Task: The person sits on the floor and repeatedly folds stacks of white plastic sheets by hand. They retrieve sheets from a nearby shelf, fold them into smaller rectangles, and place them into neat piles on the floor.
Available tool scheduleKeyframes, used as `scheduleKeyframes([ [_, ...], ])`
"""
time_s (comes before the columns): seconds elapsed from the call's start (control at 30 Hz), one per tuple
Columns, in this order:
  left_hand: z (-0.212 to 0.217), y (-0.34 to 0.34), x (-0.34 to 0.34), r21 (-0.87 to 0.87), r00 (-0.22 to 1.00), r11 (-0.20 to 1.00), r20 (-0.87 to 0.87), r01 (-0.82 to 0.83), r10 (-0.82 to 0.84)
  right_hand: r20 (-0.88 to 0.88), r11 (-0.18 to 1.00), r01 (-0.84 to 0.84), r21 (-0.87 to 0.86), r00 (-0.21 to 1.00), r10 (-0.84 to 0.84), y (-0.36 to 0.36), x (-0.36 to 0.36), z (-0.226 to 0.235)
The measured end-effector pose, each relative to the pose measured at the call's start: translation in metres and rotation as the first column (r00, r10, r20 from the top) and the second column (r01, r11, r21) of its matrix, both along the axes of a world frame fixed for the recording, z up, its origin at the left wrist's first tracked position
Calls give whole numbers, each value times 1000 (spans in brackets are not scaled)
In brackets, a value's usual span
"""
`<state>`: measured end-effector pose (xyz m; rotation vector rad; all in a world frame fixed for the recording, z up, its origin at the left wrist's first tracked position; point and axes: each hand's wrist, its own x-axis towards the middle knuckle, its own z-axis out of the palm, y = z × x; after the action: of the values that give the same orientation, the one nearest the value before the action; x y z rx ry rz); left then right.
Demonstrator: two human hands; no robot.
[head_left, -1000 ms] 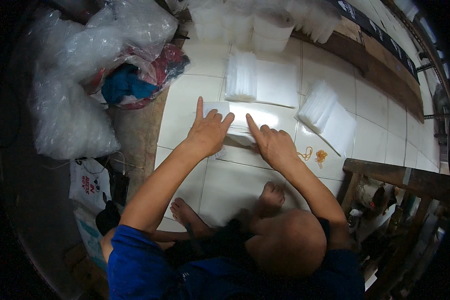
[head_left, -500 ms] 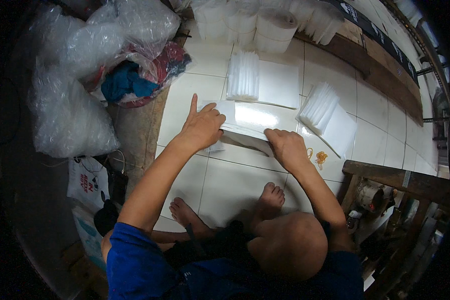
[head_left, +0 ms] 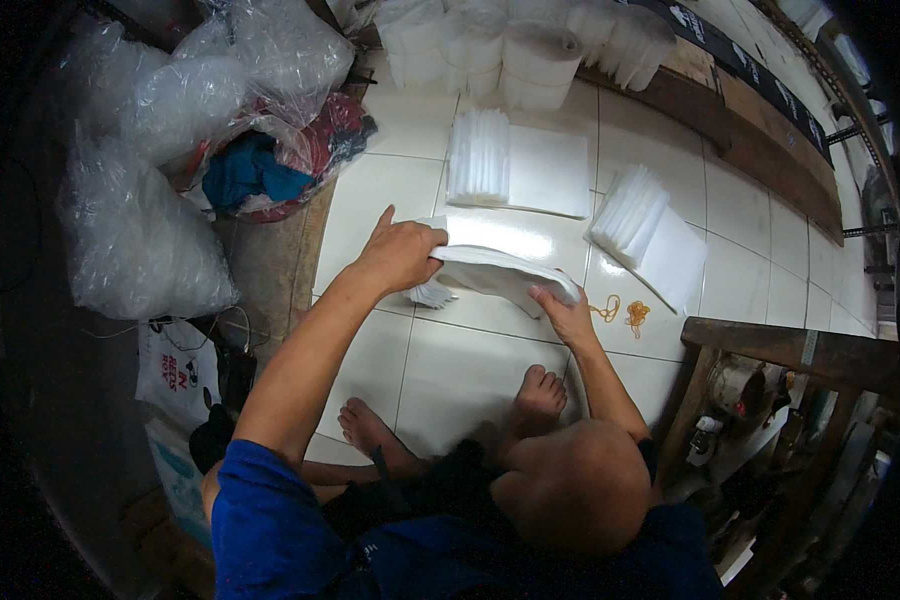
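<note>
I sit on a white tiled floor point(head_left: 470, 370) with my bare feet in front of me. My left hand point(head_left: 400, 252) grips the left end of a stack of white foam sheets point(head_left: 500, 272), and my right hand point(head_left: 562, 312) holds its right end from below. The stack is lifted a little off the tiles and sags between my hands. A small bunch of white sheet edges point(head_left: 432, 294) pokes out under my left hand.
Two piles of white foam sheets point(head_left: 515, 165) point(head_left: 648, 228) lie farther out. Rolls of white foam point(head_left: 510, 50) stand at the back. Orange rubber bands point(head_left: 622, 312) lie by my right hand. Clear plastic bags point(head_left: 160, 150) are heaped at left; a wooden frame point(head_left: 790, 350) is at right.
My hands lay flat on the sheets on the floor. They have since closed on the stack's two ends and lifted it off the tiles.
</note>
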<state>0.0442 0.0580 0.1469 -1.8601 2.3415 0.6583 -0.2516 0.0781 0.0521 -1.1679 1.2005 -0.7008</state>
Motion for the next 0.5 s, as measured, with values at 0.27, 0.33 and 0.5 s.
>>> scheduleKeyframes([
  [0.27,42,0,-12,125,989,991,130,48,-64,96,970,76,-231,994,-55,22,-5,22],
  [0.33,34,5,-19,67,979,991,157,119,-128,77,992,62,-112,996,-54,29,-18,19],
  [0.5,10,9,-28,145,971,983,193,114,-141,42,1000,15,8,999,-15,37,-9,-4],
])
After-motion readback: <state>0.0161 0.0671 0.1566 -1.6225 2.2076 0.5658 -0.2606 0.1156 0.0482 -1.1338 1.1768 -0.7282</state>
